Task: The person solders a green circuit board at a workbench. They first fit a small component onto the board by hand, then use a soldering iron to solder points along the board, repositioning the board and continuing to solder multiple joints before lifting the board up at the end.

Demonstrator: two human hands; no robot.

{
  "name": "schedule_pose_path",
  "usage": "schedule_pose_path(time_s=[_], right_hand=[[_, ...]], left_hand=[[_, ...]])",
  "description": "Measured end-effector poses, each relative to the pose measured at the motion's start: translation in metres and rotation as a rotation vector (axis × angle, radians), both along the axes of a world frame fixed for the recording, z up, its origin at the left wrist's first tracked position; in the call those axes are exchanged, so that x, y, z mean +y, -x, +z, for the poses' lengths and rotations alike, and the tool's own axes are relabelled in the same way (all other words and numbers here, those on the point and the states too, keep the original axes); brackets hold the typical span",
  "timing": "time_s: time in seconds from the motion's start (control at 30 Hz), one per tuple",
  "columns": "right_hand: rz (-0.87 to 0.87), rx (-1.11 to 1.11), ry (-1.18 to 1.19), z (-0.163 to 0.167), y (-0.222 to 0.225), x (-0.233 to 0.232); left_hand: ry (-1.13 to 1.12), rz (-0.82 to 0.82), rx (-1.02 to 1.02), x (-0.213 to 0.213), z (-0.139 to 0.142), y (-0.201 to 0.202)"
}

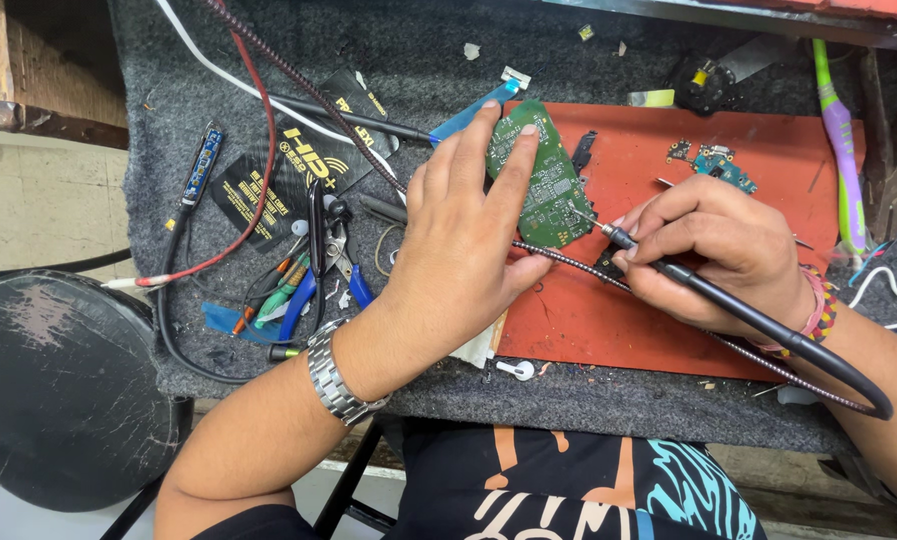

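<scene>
Nearest the camera, at bottom centre of the frame, was the person's lap in a dark printed shirt (579,490), with both forearms reaching up from it. The left hand (469,235), steel watch (341,378) on the wrist, lay flat with fingers spread, fingertips pressing down on the green circuit board (544,185); it gripped nothing, just pinned the board. The board sat at the upper centre, on the left edge of the orange mat (689,330). The right hand (714,245), centre right, was closed pen-style on a black soldering iron (669,268), its tip touching the board's lower right edge. Black cable (819,355) trailed to the lower right.

The board looked light, stiff, thin and fragile; best taken by its bare edges, not on the components. The iron was best held on the insulated handle only, since the tip was likely hot.

To the left on the grey felt (609,400): pliers (294,295), a red wire (259,150), dark packets (289,165). At the upper right were a small blue board (714,162) and a green-pink toothbrush (841,150).
</scene>
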State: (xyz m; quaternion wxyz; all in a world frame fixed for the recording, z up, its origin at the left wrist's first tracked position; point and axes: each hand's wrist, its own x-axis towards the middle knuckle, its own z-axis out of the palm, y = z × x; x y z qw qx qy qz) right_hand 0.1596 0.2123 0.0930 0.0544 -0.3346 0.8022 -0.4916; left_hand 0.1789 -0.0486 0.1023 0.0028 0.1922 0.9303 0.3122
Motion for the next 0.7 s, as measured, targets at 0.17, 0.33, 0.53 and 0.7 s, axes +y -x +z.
schedule_pose_path(time_s=[0.17, 0.33, 0.53, 0.7], right_hand=[[0.014, 0.006, -0.005, -0.0006, 0.0006, 0.0008], [0.011, 0.005, 0.001, -0.0011, 0.0000, 0.0001], [0.006, -0.002, 0.003, 0.0002, 0.0004, 0.0005], [0.005, 0.013, -0.006, 0.0007, 0.0013, 0.0002]], left_hand=[[0.004, 0.000, -0.003, -0.0004, -0.0001, 0.0004], [0.007, 0.003, -0.008, 0.0001, 0.0002, 0.0004], [0.001, 0.004, -0.006, 0.0003, -0.0001, 0.0010], [-0.003, 0.000, -0.002, 0.0000, -0.0001, 0.0016]])
